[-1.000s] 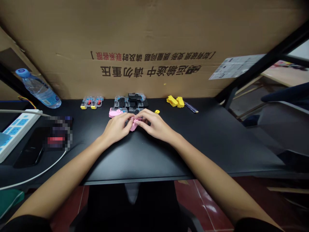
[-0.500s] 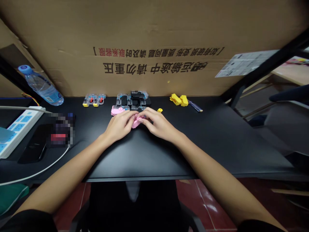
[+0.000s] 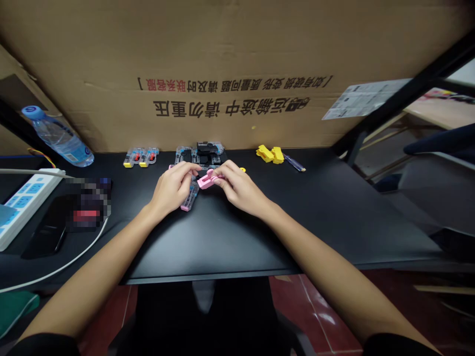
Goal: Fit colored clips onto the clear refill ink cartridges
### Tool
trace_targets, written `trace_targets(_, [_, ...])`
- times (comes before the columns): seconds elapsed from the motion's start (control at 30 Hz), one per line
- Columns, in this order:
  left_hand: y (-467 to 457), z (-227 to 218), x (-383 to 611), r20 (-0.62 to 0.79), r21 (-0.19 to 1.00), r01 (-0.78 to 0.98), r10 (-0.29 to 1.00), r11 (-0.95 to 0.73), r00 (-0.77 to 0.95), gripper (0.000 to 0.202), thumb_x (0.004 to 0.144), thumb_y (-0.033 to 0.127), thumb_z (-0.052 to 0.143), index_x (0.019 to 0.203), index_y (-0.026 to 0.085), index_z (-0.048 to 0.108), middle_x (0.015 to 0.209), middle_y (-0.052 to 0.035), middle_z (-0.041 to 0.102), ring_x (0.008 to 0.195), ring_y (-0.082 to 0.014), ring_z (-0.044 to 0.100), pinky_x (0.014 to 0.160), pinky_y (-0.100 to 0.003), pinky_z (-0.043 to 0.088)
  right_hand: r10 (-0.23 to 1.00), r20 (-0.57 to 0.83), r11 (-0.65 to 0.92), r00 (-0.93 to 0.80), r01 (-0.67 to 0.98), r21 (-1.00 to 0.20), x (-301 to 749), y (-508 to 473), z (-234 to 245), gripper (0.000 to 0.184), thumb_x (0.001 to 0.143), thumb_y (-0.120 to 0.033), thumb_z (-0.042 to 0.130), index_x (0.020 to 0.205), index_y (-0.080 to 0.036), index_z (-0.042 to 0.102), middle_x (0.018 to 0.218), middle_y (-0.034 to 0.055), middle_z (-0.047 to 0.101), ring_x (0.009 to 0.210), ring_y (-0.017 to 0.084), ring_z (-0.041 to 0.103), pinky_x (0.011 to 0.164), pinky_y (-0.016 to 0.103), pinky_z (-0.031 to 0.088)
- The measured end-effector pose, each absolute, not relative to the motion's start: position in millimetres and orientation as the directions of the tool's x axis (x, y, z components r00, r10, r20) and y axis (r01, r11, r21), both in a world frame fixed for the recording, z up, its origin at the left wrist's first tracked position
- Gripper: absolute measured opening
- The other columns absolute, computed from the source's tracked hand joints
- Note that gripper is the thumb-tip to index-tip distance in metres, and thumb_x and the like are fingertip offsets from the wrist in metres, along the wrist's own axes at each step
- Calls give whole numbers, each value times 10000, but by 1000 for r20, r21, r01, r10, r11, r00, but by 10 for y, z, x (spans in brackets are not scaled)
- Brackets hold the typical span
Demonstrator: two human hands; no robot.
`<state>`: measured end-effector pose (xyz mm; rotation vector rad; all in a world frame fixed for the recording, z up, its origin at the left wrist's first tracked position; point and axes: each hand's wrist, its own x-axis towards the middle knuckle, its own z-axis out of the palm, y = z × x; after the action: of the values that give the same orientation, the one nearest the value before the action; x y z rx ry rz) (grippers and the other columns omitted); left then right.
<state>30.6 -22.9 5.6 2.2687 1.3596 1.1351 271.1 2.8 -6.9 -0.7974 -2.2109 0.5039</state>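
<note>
My left hand (image 3: 171, 189) is closed around a clear and pink toy part (image 3: 188, 199) whose lower end sticks out below the fingers. My right hand (image 3: 237, 185) pinches a pink plastic piece (image 3: 206, 179) just above the black table (image 3: 315, 207). The two pieces are a little apart, and both hands are near the table's middle back. Behind them lie black and clear toy parts (image 3: 206, 151), and a small yellow ring shows by my right hand.
Two clear toys with yellow ends (image 3: 141, 157) lie back left. Yellow blocks (image 3: 270, 154) and a small screwdriver (image 3: 294, 163) lie back right. A water bottle (image 3: 57, 137), a power strip (image 3: 22, 199), a phone (image 3: 46, 232) and a white cable are at left. A cardboard wall (image 3: 237, 59) stands behind.
The hands held one pink object together; now they have drawn apart, each with a separate piece, the left with the clear-pink part, the right with the pink piece.
</note>
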Motion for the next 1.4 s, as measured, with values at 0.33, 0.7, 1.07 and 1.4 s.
trace_targets(0.33, [-207, 37, 266, 470, 564, 653, 846, -506, 249, 340, 1041, 157, 418, 1132, 219, 740, 1021, -56, 744, 915, -205, 696, 844, -326, 507, 710, 480, 698, -515, 420, -580, 2709, 36, -49, 120, 1124, -260, 490, 1119, -247, 609, 1183, 120, 639, 1113, 275, 660, 988, 436, 557])
trace_targets(0.7, [-256, 36, 352, 421, 467, 687, 823, -556, 380, 328, 1043, 413, 625, 1272, 196, 714, 1118, -65, 740, 939, -214, 687, 867, -327, 512, 709, 525, 700, -472, 372, -610, 2696, 57, -68, 109, 1123, -288, 524, 1098, -233, 614, 1088, 90, 629, 1041, 252, 638, 963, 403, 529])
trace_targets(1.07, [-231, -9, 354, 471, 461, 673, 802, -579, 368, 272, 1071, 425, 608, 1030, 182, 724, 883, -28, 689, 789, -187, 626, 771, -307, 444, 716, 528, 687, -458, 323, -651, 2687, 38, -42, 165, 1111, -376, 604, 1068, -227, 658, 1034, 60, 653, 864, 201, 603, 802, 354, 516])
trace_targets(1.4, [-234, -13, 366, 514, 435, 656, 768, -617, 382, 270, 1074, 420, 606, 1026, 179, 717, 848, -23, 665, 763, -181, 610, 763, -306, 446, 724, 561, 682, -401, 298, -668, 2642, 3, -53, 151, 1094, -369, 613, 1118, -237, 683, 1116, 80, 574, 914, 210, 607, 816, 380, 565])
